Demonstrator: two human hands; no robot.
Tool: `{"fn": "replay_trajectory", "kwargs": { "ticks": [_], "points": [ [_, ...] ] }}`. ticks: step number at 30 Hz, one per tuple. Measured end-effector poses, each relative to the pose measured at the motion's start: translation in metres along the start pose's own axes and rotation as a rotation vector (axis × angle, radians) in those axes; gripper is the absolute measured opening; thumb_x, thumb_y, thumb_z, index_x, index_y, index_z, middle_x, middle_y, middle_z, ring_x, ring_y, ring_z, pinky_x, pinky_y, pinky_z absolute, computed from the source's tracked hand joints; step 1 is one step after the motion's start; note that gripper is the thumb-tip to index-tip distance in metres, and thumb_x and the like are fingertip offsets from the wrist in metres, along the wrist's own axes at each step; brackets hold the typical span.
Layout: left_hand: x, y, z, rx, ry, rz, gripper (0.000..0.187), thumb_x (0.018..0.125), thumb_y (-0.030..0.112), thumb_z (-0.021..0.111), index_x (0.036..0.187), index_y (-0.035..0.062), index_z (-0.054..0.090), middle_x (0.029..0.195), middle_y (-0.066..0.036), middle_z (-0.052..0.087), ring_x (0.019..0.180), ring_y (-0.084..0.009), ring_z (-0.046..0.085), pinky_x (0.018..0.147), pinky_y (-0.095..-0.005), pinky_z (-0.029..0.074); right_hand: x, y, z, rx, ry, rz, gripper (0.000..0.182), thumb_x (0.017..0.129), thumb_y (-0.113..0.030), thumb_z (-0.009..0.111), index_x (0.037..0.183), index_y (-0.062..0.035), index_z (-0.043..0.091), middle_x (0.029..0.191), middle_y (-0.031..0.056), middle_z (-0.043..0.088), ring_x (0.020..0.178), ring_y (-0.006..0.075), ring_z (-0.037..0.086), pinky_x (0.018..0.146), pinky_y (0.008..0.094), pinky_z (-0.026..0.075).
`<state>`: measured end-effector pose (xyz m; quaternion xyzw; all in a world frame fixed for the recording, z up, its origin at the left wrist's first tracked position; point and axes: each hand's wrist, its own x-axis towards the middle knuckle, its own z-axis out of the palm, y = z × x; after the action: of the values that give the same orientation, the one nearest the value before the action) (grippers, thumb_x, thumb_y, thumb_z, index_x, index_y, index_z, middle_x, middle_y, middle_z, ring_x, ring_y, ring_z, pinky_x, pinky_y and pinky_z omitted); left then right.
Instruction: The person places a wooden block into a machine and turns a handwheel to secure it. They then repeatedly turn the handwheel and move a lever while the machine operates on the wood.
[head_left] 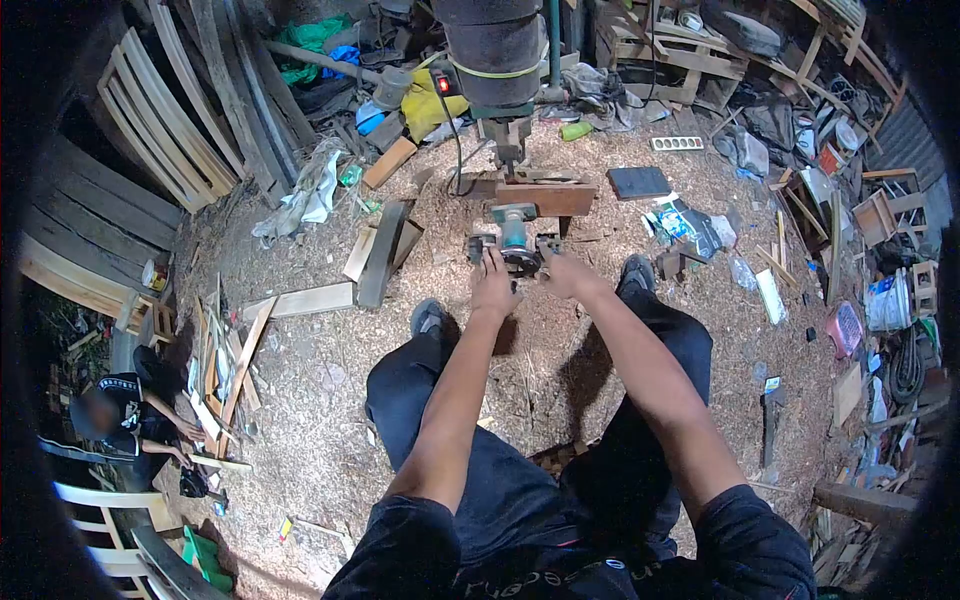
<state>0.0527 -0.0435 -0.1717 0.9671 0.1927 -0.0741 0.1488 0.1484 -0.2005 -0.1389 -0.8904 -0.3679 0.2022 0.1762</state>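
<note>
I stand over a sawdust-covered floor with both arms stretched forward. My left hand [493, 283] grips the left side of a teal and black power router [515, 240]. My right hand [567, 275] holds the router's right side. The tool rests just in front of my feet, next to a brown wooden block [548, 198]. A machine column [497, 60] with a lit red light stands behind it.
Planks [385, 250] lie on the floor to the left. Stacked wooden frames [165, 115] lean at far left. A person [125, 415] crouches at lower left. A dark flat case [638, 182], scraps, buckets and offcuts crowd the right side.
</note>
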Motion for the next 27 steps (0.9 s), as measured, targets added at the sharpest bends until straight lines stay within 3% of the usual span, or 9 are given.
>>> {"fn": "replay_trajectory", "kwargs": {
  "ticks": [2,5,11,14,17,21,25,26,27],
  "points": [
    [0.004,-0.006,0.011,-0.04,0.072,0.056,0.124,0.067,0.025,0.083,0.15,-0.007,-0.004,0.151,-0.034,0.023,0.133,-0.0423,0.04,0.111,-0.0428,0.037,0.008,-0.003,0.003,0.011,-0.015,0.013,0.062,0.086,-0.02,0.063,0.138,0.0028,0.037,0.116,0.0302,0.062,0.109,0.0429,0.06,0.094,0.0496,0.048],
    [0.003,-0.002,0.005,-0.189,-0.011,-0.006,0.12,0.07,0.021,0.082,0.152,0.0001,-0.003,0.158,-0.026,0.015,0.144,-0.0366,0.028,0.115,-0.0437,0.032,0.016,-0.002,0.016,0.045,-0.041,0.004,0.071,0.086,-0.018,0.062,0.144,0.0032,0.028,0.115,0.0308,0.062,0.108,0.0429,0.061,0.092,0.0493,0.049],
    [-0.006,0.003,0.003,-0.332,0.046,-0.013,0.117,0.069,0.008,0.079,0.153,0.0058,-0.002,0.159,-0.025,0.01,0.142,-0.0381,0.03,0.111,-0.0417,0.04,0.023,-0.003,0.027,0.073,-0.027,0.011,0.076,0.084,-0.015,0.06,0.148,0.0032,0.023,0.113,0.0309,0.063,0.105,0.0435,0.062,0.09,0.0492,0.051],
    [0.008,-0.02,0.028,-0.26,0.15,0.108,0.113,0.068,0.003,0.077,0.151,-0.0035,0.0,0.153,-0.033,0.018,0.136,-0.0459,0.036,0.111,-0.0411,0.04,0.022,-0.003,0.026,0.059,-0.045,-0.022,0.078,0.083,-0.014,0.061,0.148,0.0044,0.022,0.114,0.0307,0.062,0.105,0.0432,0.062,0.091,0.0487,0.05],
    [0.007,-0.041,0.004,-0.135,-0.011,0.156,0.113,0.071,0.004,0.076,0.154,0.0063,-0.001,0.158,-0.022,0.019,0.139,-0.0388,0.034,0.113,-0.0412,0.037,0.029,0.012,0.047,0.036,0.044,-0.127,0.081,0.083,-0.016,0.061,0.149,0.0052,0.019,0.109,0.0316,0.063,0.099,0.0443,0.063,0.087,0.0486,0.051],
    [-0.002,-0.047,-0.011,-0.25,-0.051,0.195,0.111,0.072,0.005,0.074,0.155,0.01,0.0,0.156,-0.021,0.024,0.13,-0.042,0.044,0.111,-0.0433,0.038,0.037,0.013,0.049,0.04,0.032,-0.129,0.081,0.084,-0.018,0.06,0.15,0.0043,0.017,0.108,0.0321,0.063,0.095,0.0453,0.063,0.085,0.0481,0.051],
    [0.003,-0.051,-0.003,-0.173,0.188,0.268,0.089,0.079,0.012,0.067,0.153,0.0085,0.018,0.145,-0.023,0.043,0.123,-0.0407,0.051,0.104,-0.0458,0.043,0.033,0.004,0.025,0.061,0.07,-0.076,0.064,0.084,-0.018,0.062,0.139,0.0058,0.039,0.108,0.0318,0.063,0.095,0.0439,0.064,0.085,0.0478,0.052],
    [0.008,-0.047,-0.01,-0.323,0.157,0.153,0.064,0.082,0.014,0.064,0.142,0.0048,0.043,0.134,-0.023,0.054,0.119,-0.0388,0.055,0.102,-0.0452,0.044,0.035,-0.002,0.009,0.089,0.102,-0.004,0.057,0.084,-0.017,0.062,0.134,0.0054,0.045,0.11,0.0314,0.063,0.097,0.0433,0.064,0.086,0.0482,0.052],
    [0.006,-0.037,-0.027,-0.407,0.252,0.148,0.056,0.083,0.013,0.063,0.136,0.0038,0.049,0.132,-0.022,0.056,0.117,-0.0385,0.056,0.101,-0.0451,0.045,0.031,-0.014,-0.01,0.121,0.134,0.069,0.051,0.084,-0.016,0.062,0.129,0.0051,0.051,0.111,0.0309,0.063,0.099,0.0426,0.064,0.087,0.0485,0.052]
  ]
}}
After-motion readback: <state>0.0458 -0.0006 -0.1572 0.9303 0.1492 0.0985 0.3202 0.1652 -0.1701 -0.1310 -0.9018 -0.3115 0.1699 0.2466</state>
